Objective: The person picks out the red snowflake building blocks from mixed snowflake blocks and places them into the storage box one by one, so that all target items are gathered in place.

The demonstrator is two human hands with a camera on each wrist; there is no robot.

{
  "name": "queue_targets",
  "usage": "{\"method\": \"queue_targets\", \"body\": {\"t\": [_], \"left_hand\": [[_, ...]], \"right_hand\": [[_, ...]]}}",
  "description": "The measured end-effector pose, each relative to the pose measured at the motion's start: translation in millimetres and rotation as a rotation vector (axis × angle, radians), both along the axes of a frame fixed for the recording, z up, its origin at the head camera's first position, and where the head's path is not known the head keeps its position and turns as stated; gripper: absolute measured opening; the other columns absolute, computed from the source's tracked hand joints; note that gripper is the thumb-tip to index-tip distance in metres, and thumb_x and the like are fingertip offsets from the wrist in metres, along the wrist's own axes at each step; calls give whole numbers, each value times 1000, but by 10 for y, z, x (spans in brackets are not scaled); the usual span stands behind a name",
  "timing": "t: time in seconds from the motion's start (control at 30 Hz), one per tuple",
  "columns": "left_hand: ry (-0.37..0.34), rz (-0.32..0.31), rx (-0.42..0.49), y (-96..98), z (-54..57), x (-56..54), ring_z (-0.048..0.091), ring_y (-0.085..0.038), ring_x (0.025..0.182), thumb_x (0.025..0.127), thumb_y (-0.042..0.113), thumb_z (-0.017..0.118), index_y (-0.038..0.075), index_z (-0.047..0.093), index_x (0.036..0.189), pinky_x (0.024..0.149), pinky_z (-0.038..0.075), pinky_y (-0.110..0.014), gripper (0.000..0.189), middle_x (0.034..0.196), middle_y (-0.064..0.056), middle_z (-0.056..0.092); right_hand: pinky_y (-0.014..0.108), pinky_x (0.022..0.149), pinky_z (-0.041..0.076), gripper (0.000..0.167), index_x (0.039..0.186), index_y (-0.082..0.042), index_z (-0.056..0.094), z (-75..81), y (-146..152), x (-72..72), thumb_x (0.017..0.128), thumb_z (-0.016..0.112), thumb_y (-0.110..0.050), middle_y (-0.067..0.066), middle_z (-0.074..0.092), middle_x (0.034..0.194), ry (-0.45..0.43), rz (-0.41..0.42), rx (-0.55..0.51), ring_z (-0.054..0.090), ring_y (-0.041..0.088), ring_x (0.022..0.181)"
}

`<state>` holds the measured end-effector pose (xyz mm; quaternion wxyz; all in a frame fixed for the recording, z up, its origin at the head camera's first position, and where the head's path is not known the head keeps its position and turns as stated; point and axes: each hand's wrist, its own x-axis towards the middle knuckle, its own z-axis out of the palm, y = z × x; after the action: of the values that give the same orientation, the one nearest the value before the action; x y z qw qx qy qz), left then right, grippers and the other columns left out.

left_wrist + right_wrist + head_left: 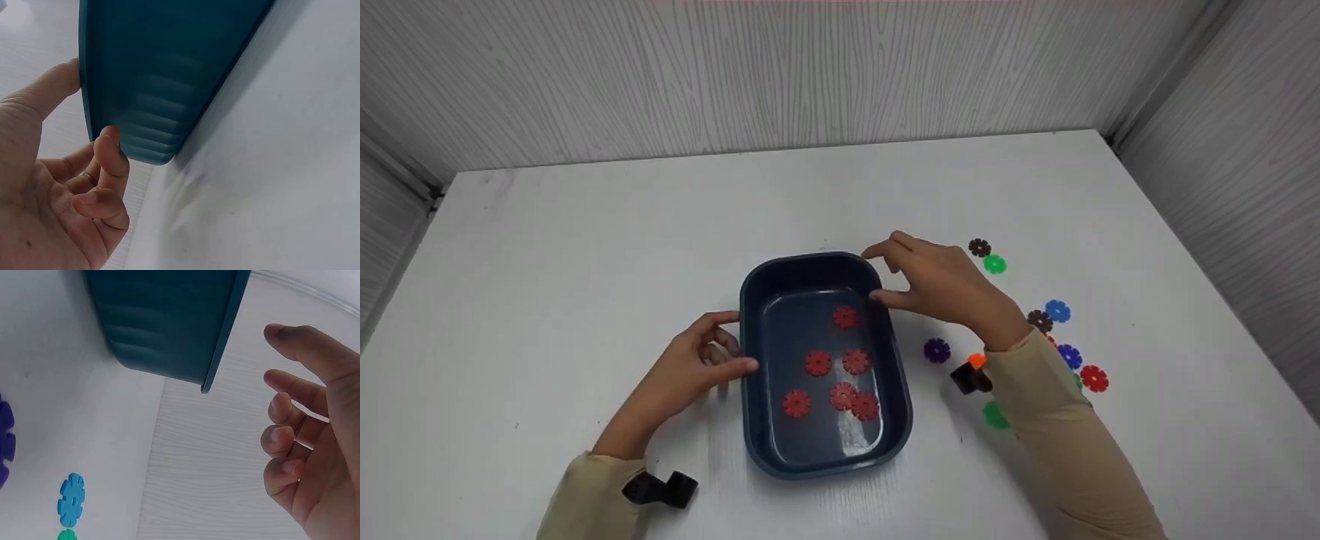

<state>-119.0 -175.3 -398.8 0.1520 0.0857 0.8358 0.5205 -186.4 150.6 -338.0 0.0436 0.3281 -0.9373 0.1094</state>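
A dark blue rectangular plastic tub with rounded corners sits at the middle of the table. Several red notched discs lie flat on its floor, two of them overlapping. My left hand pinches the tub's left rim, thumb over the edge and fingers at the outer wall; the left wrist view shows the thumb tip at the rim of the tub. By the tub's far right corner is my right hand, its fingers loosely bent. In the right wrist view that hand stands apart from the tub, holding nothing.
Right of the tub lie loose notched discs: a purple one, a brown one, a green one, a blue one and a red one. My right sleeve covers some. A wood-grain panel backs the white table.
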Motion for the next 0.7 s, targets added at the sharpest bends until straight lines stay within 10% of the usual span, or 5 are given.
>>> {"method": "queue_targets", "body": {"t": [0.37,0.7], "left_hand": [[-6,-4,12,2,-11,-11,56,-11,74,85,27,75,10,41,143,58,41,-25,69,102,-10,57],[11,-5,17,-8,-25,-5,54,-10,72,85,25,75,8,42,142,58,39,-24,69,102,-10,58]], "right_hand": [[32,61,47,50,136,-17,50,47,450,-96,92,66,-35,8,58,108,-110,-185,-52,52,19,64],[35,69,47,51,139,-15,48,-9,919,-88,94,63,-34,11,60,104,-174,-287,-102,55,25,86]]}}
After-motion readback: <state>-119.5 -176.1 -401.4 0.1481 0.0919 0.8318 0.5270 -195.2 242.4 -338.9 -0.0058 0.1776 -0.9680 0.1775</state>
